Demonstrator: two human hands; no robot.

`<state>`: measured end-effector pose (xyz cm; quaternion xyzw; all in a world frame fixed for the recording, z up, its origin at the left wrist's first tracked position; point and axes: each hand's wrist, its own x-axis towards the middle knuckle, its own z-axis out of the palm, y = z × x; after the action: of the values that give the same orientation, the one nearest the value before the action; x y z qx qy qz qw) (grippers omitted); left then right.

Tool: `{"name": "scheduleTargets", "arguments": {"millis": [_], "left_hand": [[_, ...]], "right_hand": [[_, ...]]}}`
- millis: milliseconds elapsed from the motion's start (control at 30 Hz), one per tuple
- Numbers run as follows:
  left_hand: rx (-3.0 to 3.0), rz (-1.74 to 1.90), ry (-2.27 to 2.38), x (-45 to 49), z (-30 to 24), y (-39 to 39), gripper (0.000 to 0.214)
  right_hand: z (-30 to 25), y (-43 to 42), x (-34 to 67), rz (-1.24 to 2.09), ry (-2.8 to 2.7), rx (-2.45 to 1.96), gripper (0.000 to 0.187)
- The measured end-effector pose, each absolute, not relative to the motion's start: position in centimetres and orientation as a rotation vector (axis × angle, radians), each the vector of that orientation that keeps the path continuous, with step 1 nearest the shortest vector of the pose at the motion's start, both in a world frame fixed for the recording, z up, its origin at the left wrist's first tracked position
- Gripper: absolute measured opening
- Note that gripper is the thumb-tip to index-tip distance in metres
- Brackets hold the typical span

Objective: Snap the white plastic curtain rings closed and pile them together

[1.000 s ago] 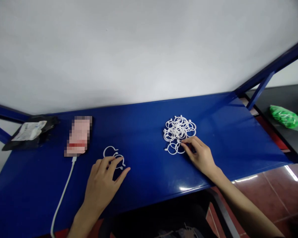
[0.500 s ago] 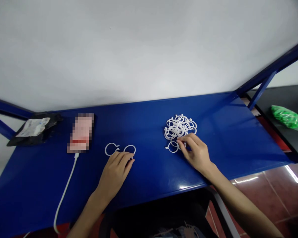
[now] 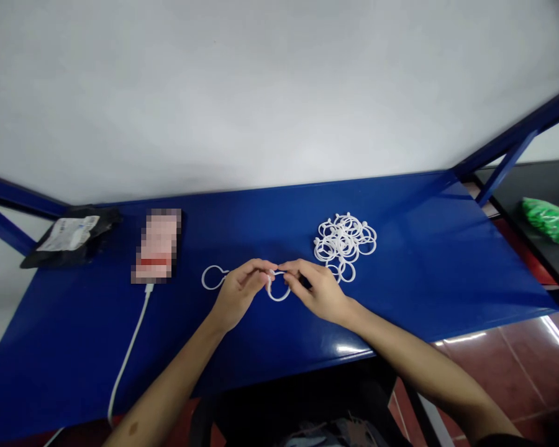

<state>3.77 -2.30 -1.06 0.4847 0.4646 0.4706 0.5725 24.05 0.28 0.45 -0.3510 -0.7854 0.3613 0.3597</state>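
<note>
My left hand [image 3: 240, 290] and my right hand [image 3: 315, 290] meet over the middle of the blue table. Between their fingertips is a white plastic ring [image 3: 278, 299], its upper part pinched from both sides and partly hidden by the fingers. Just left of my left hand lies another white ring [image 3: 205, 279] with a small opening and knobbed ends. Beyond my right hand is a tangled pile of white rings [image 3: 338, 239]. A loose ring [image 3: 354, 273] lies at the pile's near side, and one beside it is partly covered by my right hand.
On the left of the blue table [image 3: 242, 217] lie a blurred-out phone [image 3: 158, 242] with a white cable [image 3: 129, 347] and a black labelled bag [image 3: 77, 239]. A pale wall [image 3: 279, 93] rises behind. At far right, a clear bag of green pieces [image 3: 552, 222] rests on a dark surface.
My right hand has come left from the pile, and my left hand has moved right and up. Both now pinch one ring between them. The view has shifted slightly.
</note>
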Motion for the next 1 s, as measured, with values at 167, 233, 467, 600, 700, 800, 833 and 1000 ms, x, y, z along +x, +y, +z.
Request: {"name": "scheduleTargets", "arguments": {"millis": [167,233,467,600,700,800,833,1000], "left_hand": [[1.292,1.088,1.100,3.8,-0.6,-2.5,0.011],[1.355,1.120,1.091,3.9,-0.5,-2.5,0.009],[1.497,1.145,1.062,4.3,-0.1,-2.6,0.008],[1.684,1.112,1.174,4.4,0.4,-2.3,0.011],[1.940,1.072,1.348,3.6,1.0,-2.3,0.010],[2.212,1.018,1.638,1.6,1.3,-3.0,0.016],[2.270,0.950,1.757,0.7,1.3,-3.3,0.020],[2.377,0.469,2.086,-2.5,0.1,-4.7,0.051]], "right_hand": [[0.7,-0.5,24.1,1.054,-1.969,-0.874,0.016],[0.8,-0.5,24.2,1.095,-1.962,-0.845,0.013],[0.7,-0.2,24.7,1.200,-2.038,-0.670,0.011],[0.8,-0.1,24.5,1.040,-2.095,-0.748,0.014],[1.5,0.1,25.2,0.860,-2.128,-0.844,0.015],[2.5,0.4,28.1,0.661,-2.112,-0.926,0.015],[2.7,0.5,29.4,0.601,-2.092,-0.977,0.014],[2.1,0.8,35.9,0.415,-2.045,-1.295,0.013]]}}
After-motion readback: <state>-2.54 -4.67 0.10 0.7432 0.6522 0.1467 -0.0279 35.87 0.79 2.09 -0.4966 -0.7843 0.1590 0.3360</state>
